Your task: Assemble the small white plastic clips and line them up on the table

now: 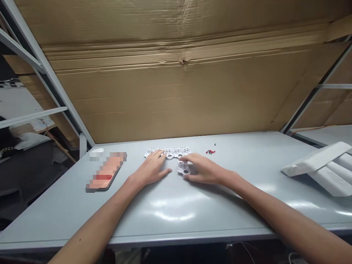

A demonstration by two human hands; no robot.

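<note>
White, plastic-looking part [183,168]: located on the table [233,212], between the thumb and fingers of the right hand [204,168]. These digits are closed on its edges, with the fingers at the far side and the thumb at the near side. It shows a round opening and a group of small holes.

Handling: the part is probably light and stiff, with a smooth surface that may slide readily on the glossy table. Thin rims around the openings may be its weakest points. Take hold by the outer edges, clear of the openings.

Left hand [150,171]: the fingers rest over the row of white parts [168,153], with the thumb spread apart from them. Whether the fingertips press on a part cannot be told.

Count, hands outward:
- White part at the right hand: one.
- Similar parts in the row, just beyond: five, one partly covered by the left hand.
- Red-and-black cluster [210,151], beyond the right hand: one; its separate pieces are too small to count.
- Black fragment [215,144], near the cluster: one.
- Flat orange object [110,168], left, blurred: one.
- White rounded object [97,151], behind it: one.
- White packing pieces [324,168], far right: several, overlapping.
- Cardboard backing [176,99], behind the table.
</note>
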